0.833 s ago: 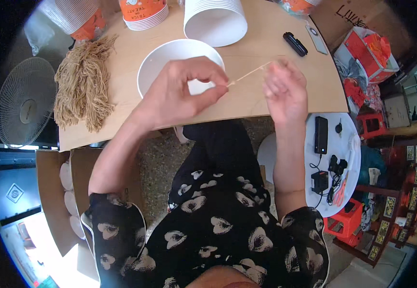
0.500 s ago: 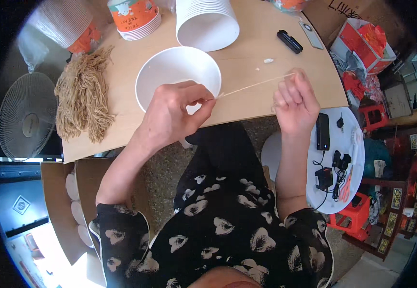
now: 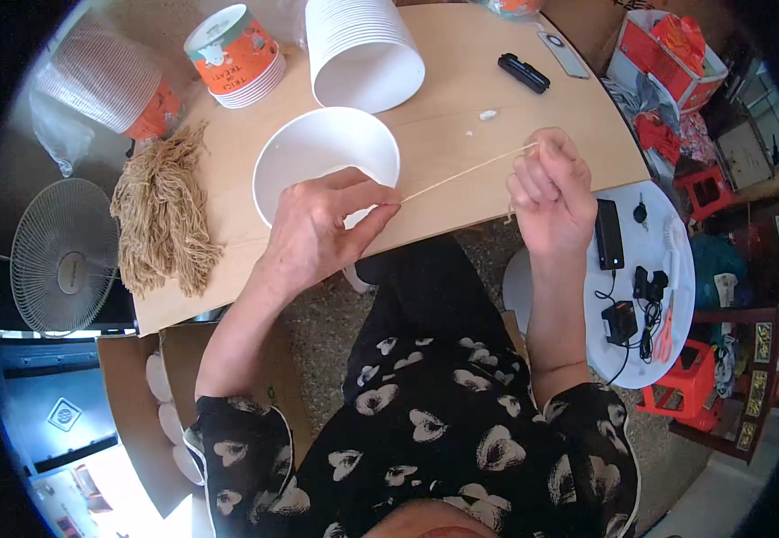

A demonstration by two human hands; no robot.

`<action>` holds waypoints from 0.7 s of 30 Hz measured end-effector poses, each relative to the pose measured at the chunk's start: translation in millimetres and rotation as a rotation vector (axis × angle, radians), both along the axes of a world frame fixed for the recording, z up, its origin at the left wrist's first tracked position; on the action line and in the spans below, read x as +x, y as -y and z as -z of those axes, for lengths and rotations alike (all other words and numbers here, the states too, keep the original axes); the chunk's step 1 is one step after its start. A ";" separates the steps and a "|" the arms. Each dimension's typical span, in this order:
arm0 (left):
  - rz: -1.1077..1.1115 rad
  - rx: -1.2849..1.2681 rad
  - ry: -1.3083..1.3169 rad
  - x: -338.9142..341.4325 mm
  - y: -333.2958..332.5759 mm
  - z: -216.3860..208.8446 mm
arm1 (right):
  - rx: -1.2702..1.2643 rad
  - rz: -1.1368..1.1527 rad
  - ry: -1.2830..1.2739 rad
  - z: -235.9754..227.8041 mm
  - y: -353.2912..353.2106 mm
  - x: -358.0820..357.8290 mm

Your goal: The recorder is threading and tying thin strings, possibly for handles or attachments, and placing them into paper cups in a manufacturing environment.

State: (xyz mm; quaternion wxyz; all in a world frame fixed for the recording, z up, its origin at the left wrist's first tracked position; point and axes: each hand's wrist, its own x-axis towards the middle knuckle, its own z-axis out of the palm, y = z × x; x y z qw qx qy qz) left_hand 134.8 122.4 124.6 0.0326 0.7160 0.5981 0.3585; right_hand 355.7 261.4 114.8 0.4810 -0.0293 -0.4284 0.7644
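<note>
A thin beige string [image 3: 467, 172] is stretched taut between my two hands over the near edge of the table. My left hand [image 3: 316, 224] pinches one end between thumb and fingertips, in front of a large white paper bucket [image 3: 280, 143]. The other end is gripped by my right hand [image 3: 555, 193], its fingers curled and the thumb pressed against them. At the left of the table lies a thick bundle of tan strings [image 3: 167, 220]. The bucket's near side is partly hidden behind my left hand.
Stacked white buckets [image 3: 367, 72] lie tipped beyond the bucket, beside orange printed tubs [image 3: 235, 56]. A black clip-like object [image 3: 524, 73] and a small white piece [image 3: 487, 115] sit to the right. A white round stool [image 3: 631, 359] holds cables and orange scissors [image 3: 666, 334]. A fan [image 3: 65, 255] stands left.
The view has tilted slightly, so the table and surroundings appear shifted. The string stays stretched between my hands, and both grips look the same.
</note>
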 end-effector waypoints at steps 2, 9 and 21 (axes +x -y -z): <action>-0.023 0.009 -0.050 2.2 3.7 -3.2 | -0.135 -0.069 -0.067 4.0 -0.8 1.3; -0.220 0.004 0.102 -22.5 37.4 1.5 | 0.379 0.066 0.669 9.5 12.8 29.3; -0.660 0.016 -0.085 -115.3 21.0 21.0 | 0.473 -0.037 0.890 40.8 63.1 70.5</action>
